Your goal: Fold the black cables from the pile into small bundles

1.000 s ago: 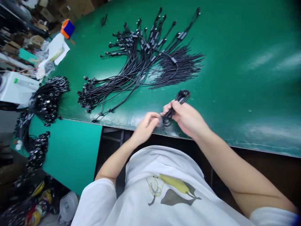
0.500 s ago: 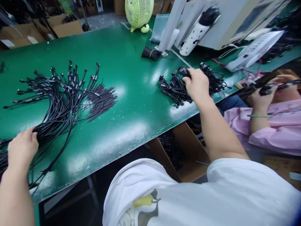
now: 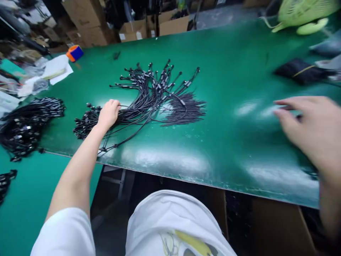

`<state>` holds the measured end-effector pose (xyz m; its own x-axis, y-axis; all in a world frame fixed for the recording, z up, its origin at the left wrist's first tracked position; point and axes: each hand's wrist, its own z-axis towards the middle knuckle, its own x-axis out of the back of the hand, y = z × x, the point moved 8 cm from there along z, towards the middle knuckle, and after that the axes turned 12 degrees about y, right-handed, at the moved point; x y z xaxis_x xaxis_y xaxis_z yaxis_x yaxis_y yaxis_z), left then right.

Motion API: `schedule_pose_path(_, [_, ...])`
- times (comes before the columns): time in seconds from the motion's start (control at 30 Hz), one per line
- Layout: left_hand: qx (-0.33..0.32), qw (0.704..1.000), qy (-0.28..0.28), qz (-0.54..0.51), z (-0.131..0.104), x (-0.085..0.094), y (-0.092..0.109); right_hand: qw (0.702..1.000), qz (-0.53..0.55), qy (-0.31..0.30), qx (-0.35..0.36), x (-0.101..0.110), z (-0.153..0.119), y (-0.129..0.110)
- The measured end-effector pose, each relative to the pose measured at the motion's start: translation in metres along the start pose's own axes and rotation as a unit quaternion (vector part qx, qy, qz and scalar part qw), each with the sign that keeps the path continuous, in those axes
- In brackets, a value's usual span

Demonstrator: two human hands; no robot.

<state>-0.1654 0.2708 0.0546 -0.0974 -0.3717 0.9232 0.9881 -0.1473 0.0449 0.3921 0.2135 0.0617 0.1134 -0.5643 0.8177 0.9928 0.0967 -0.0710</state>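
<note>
My left hand [image 3: 109, 113] is closed around part of a bundle of black cables [image 3: 141, 103] on the green table. The connector ends fan out on the far side, and a cluster of plugs [image 3: 89, 121] lies left of the hand. Beside the bundle is a pile of thin black strips [image 3: 188, 108], possibly cable ties. At the right my right hand [image 3: 311, 131], smeared by motion, hovers over the table with thumb and forefinger apart. I make out nothing held in it. A dark patch shows behind its fingers, too blurred to name.
More black cables [image 3: 32, 121] lie at the table's left. A black bundle with a yellow band [image 3: 301, 71] and a green fan [image 3: 306, 14] are at the right. Papers [image 3: 55, 67] and an orange-and-blue roll [image 3: 74, 53] sit far left. The table's front edge [image 3: 170, 174] runs before me.
My view has swung left. The right hand has come away from the black cable pile at the right, which is now mostly out of sight. My left hand stays on the cable bundle.
</note>
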Motion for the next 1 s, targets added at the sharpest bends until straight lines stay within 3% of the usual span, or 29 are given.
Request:
schedule_pose_path(0.07, [-0.002,0.997,0.074,-0.001,-0.008,0.028,0.008,0.983,0.16,-0.049,0.069,-0.014,0.014,-0.082])
schedule_pose_path(0.17, [-0.06,0.979,0.193,0.007,-0.029,0.082,0.029,0.926,0.329,-0.065,0.172,-0.022,0.029,-0.214])
schedule_pose_path(0.27, [-0.117,0.959,0.255,0.027,-0.051,0.131,0.039,0.884,0.362,-0.085,0.283,-0.041,0.037,-0.323])
schedule_pose_path(0.33, [-0.118,0.955,0.267,0.045,-0.063,0.155,0.031,0.877,0.328,-0.122,0.329,-0.065,0.045,-0.367])
schedule_pose_path(0.4, [-0.083,0.964,0.244,0.062,-0.073,0.168,0.008,0.885,0.307,-0.149,0.318,-0.088,0.066,-0.384])
schedule_pose_path(0.47, [-0.015,0.979,0.196,0.063,-0.086,0.171,-0.027,0.901,0.348,-0.122,0.228,-0.096,0.103,-0.38])
schedule_pose_path(0.53, [0.085,0.986,0.139,0.02,-0.105,0.168,-0.068,0.889,0.444,-0.047,0.103,-0.085,0.145,-0.366])
schedule_pose_path(0.57, [0.137,0.984,0.113,-0.016,-0.115,0.164,-0.086,0.862,0.504,-0.013,0.059,-0.072,0.161,-0.362])
schedule_pose_path(0.6, [0.181,0.977,0.094,-0.062,-0.126,0.16,-0.101,0.819,0.573,0.009,0.029,-0.057,0.174,-0.361])
schedule_pose_path(0.67, [0.23,0.949,0.104,-0.188,-0.142,0.156,-0.112,0.697,0.717,0.004,-0.001,-0.02,0.187,-0.37])
schedule_pose_path(0.73, [0.222,0.898,0.171,-0.339,-0.15,0.163,-0.105,0.555,0.83,-0.05,-0.023,0.016,0.187,-0.39])
schedule_pose_path(0.77, [0.209,0.863,0.203,-0.414,-0.153,0.169,-0.098,0.5,0.862,-0.077,-0.029,0.032,0.184,-0.4])
schedule_pose_path(0.8, [0.197,0.827,0.22,-0.479,-0.155,0.173,-0.089,0.463,0.88,-0.097,-0.026,0.047,0.18,-0.409])
schedule_pose_path(0.83, [0.189,0.798,0.218,-0.529,-0.157,0.176,-0.08,0.445,0.889,-0.108,-0.019,0.06,0.177,-0.416])
schedule_pose_path(0.9, [0.18,0.767,0.178,-0.59,-0.16,0.179,-0.062,0.456,0.884,-0.102,-0.012,0.075,0.178,-0.42])
schedule_pose_path(1.0, [0.167,0.76,0.155,-0.609,-0.168,0.189,-0.052,0.534,0.845,-0.014,-0.03,0.083,0.195,-0.393])
